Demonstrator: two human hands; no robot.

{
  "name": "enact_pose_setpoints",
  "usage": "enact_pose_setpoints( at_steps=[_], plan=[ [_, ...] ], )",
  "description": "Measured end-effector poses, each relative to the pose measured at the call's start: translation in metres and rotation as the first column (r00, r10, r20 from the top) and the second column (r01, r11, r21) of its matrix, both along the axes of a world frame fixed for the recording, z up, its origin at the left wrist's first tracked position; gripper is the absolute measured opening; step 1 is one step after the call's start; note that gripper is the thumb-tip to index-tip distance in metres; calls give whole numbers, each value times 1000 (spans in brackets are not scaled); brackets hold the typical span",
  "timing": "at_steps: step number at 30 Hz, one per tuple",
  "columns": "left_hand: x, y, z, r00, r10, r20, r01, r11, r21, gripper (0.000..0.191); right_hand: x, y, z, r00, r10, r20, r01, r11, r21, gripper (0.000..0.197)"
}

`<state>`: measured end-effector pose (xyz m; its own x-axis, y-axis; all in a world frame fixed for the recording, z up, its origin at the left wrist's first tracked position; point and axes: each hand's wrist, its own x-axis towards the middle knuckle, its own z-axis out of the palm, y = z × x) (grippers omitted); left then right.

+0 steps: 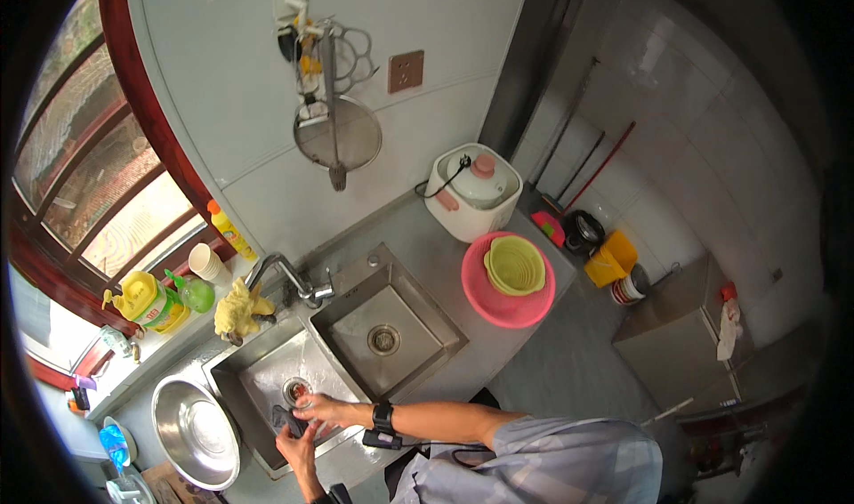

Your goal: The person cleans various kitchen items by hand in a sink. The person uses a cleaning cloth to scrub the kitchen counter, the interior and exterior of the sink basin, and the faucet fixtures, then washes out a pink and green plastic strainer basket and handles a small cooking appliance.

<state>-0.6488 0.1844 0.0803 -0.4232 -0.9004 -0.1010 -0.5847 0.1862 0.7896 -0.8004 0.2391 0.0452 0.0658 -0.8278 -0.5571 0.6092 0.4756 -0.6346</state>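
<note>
Both my hands are over the left basin (257, 364) of a stainless steel double sink, near its front edge. My left hand (297, 447) holds a dark grey cloth-like item (290, 420), whose exact kind I cannot tell. Close against it, my right hand (327, 412) has its fingers spread, and whether they grip the item is unclear. Beyond the hands, reddish bits (299, 389) lie in the drain strainer. A chrome faucet (287, 267) stands behind the sink, with a yellow cloth (237, 309) bunched beside it.
Left of the sink sits a large steel bowl (195, 432). The right basin (380, 334) adjoins mine. A pink basin (480, 304) holding a yellow-green colander (515, 266) and a white electric cooker (474, 194) stand to the right. Soap bottles (150, 300) line the windowsill.
</note>
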Motion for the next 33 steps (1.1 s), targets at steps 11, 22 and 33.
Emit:
enact_pose_setpoints(
  at_steps=[11,22,33],
  plan=[
    [-76,183,58,588,526,-615,-5,762,648,20,-79,143,21,930,22,368,24,993,-120,29],
    [-204,298,126,329,567,-755,36,792,610,13,-218,326,79,174,189,-966,-677,736,23,48],
    [-283,400,112,728,232,-645,381,645,662,40,-259,442,92,584,-324,-744,48,929,-367,50]
  ],
)
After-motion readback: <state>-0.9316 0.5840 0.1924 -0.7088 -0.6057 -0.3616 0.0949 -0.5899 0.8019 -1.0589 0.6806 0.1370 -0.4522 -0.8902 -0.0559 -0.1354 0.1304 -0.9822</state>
